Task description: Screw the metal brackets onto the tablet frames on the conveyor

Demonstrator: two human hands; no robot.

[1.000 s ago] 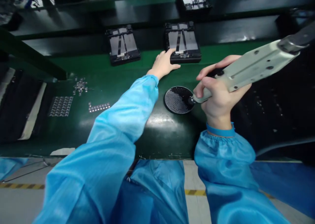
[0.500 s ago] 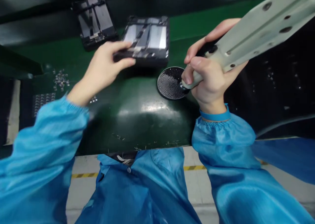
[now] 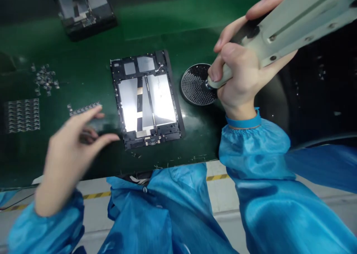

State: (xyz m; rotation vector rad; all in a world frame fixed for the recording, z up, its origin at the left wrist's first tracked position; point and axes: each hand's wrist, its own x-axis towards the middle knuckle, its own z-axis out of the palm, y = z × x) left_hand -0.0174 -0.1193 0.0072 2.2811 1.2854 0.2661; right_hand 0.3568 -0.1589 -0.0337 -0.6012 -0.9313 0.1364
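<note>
My right hand (image 3: 242, 71) is wrapped round a pale electric screwdriver (image 3: 304, 27), its tip end pointing down and left over a round perforated screw tray (image 3: 193, 88). Whether the tip touches the tray I cannot tell. An opened tablet (image 3: 164, 105) with silvery battery panels and dark ribbon cables lies flat on the green work mat (image 3: 198, 142). Just left of it, my left hand (image 3: 75, 142) hovers with thumb and fingers apart, holding nothing. Beyond its fingertips lies a row of small metal parts (image 3: 86, 108), partly covered by the hand.
Another opened tablet (image 3: 89, 18), apparently on a stack, sits at the back left. A loose heap of small parts (image 3: 46, 79) and a neat grid of them (image 3: 23, 114) lie at the left. The table's front edge runs just below the tablet.
My left hand has let go of the tablet and drawn back to the lower left. The tablet is now flat, nearer the front edge. My right hand still holds the screwdriver by the tray.
</note>
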